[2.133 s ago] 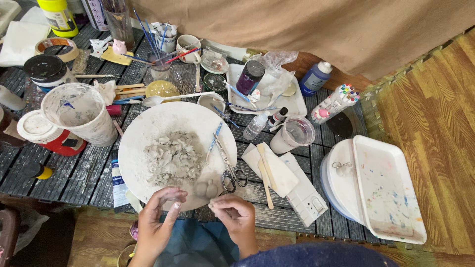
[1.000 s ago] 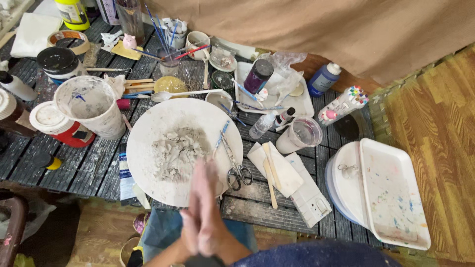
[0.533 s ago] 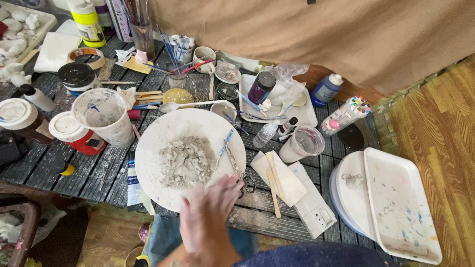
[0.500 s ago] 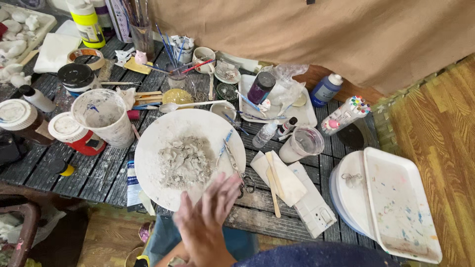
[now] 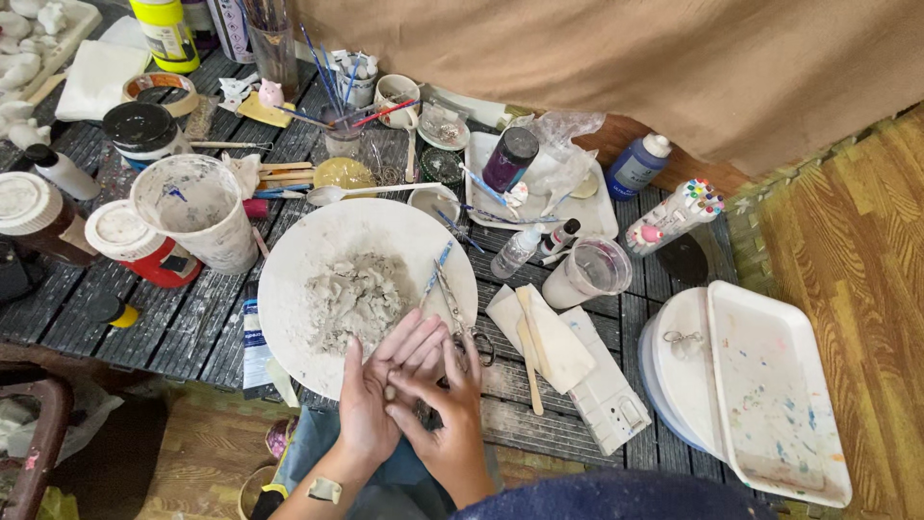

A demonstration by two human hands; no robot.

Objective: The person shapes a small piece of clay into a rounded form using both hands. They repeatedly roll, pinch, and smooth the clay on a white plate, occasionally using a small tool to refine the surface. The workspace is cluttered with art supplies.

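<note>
A small lump of grey clay (image 5: 390, 393) sits pinched between the two hands at the near edge of the big white plate (image 5: 318, 241). The left hand (image 5: 371, 400) lies palm-in with its fingers stretched out flat over the plate's rim, cupping the lump from one side. The right hand (image 5: 445, 409) curls against it, thumb and fingertips closed on the same lump, so both hands press on it together.

On the plate just beyond the fingertips lies a rough mound of grey clay (image 5: 354, 300). A blue-handled tool (image 5: 435, 270) and a pair of scissors (image 5: 460, 318) rest across the plate's right edge.

To the right, a pale wooden stick (image 5: 528, 347) lies on a folded white paper (image 5: 553, 337), and beside that stands a clear cup with a pink rim (image 5: 589, 272). Further right a white rectangular tray (image 5: 770, 385) speckled with paint lies on a round white plate.

To the left of the clay plate stands a tall paint-smeared white tub (image 5: 197, 212), then a red jar with a white lid (image 5: 135, 246). Behind are a black-lidded jar (image 5: 142, 130), a yellow bottle (image 5: 166, 27), a dark purple bottle (image 5: 508, 159) on a white tray, and a blue bottle with a white cap (image 5: 637, 166). All stand on a dark slatted table (image 5: 164, 318).
</note>
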